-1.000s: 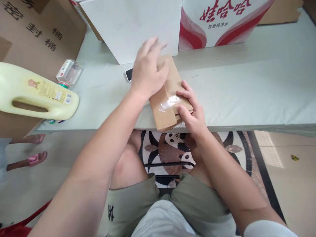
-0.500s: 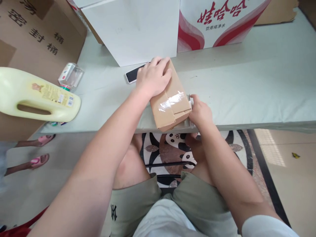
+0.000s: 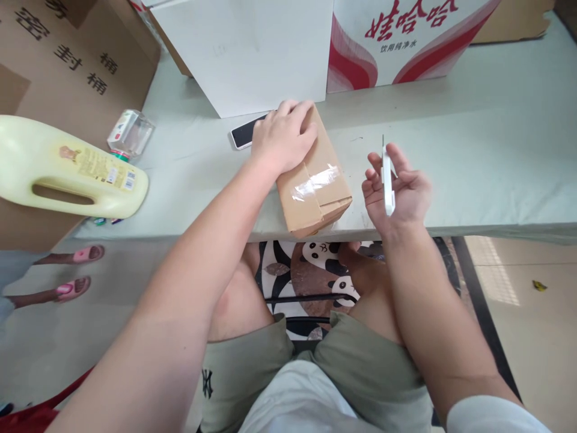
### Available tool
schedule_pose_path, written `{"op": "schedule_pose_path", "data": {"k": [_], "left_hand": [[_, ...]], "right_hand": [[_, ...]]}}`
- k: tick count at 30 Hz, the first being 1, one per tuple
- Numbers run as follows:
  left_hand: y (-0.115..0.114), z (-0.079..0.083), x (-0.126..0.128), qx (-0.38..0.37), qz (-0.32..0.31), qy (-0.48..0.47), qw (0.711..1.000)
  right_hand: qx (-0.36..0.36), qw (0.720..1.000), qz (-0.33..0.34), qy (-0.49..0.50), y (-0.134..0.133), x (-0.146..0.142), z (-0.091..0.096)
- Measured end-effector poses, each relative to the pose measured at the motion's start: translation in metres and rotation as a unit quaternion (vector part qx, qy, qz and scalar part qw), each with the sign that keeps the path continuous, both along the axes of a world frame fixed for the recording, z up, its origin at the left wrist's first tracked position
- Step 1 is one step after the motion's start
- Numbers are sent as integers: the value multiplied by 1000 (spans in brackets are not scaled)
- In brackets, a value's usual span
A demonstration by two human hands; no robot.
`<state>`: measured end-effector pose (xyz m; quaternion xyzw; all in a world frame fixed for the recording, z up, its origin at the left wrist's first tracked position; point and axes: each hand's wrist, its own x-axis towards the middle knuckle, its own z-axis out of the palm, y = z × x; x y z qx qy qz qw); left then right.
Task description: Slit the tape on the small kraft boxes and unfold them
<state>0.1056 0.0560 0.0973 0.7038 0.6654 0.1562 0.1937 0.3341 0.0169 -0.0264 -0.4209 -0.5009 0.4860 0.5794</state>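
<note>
A small brown cardboard box (image 3: 322, 171) lies on the pale green table, with clear tape shining across its near end. My left hand (image 3: 285, 137) grips the box by its far left part, fingers bent over the top. To the right of the box, apart from it, my right hand (image 3: 399, 186) is turned palm up. In its fingers is a white utility knife (image 3: 387, 186) with a thin blade out, pointing away from me. A phone (image 3: 243, 133) with a dark screen lies partly behind my left hand.
White cartons, one with red print (image 3: 394, 48), stand at the back. On the left are a yellow jug (image 3: 67, 165), a clear plastic bottle (image 3: 131, 133) and a large brown carton (image 3: 85, 72). The table's front edge (image 3: 496, 231) runs above my knees. Another person's sandalled feet (image 3: 74, 288) show at left.
My right hand has drawn away from the box's right side, moving right and turning palm up with the knife now in plain view. The left hand stays on the box.
</note>
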Motion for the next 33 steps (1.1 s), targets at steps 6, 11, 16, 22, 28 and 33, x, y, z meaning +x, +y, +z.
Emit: {"op": "schedule_pose_path", "data": {"k": [6, 11, 16, 22, 28, 33], "left_hand": [[-2, 2, 3, 20, 1, 22, 1000], [0, -2, 2, 47, -2, 39, 998], [5, -9, -2, 66, 1, 14, 998], [5, -11, -2, 81, 0, 5, 997], [3, -9, -1, 73, 1, -4, 997], [-3, -1, 3, 51, 5, 45, 998]], "right_hand": [[9, 997, -81, -15, -7, -6, 7], [53, 992, -113, -33, -26, -22, 23], [92, 992, -64, -65, -63, -44, 47], [208, 959, -36, -189, -74, -51, 65], [207, 944, -83, -241, -72, -52, 66], [177, 955, -74, -227, -73, -57, 71]]}}
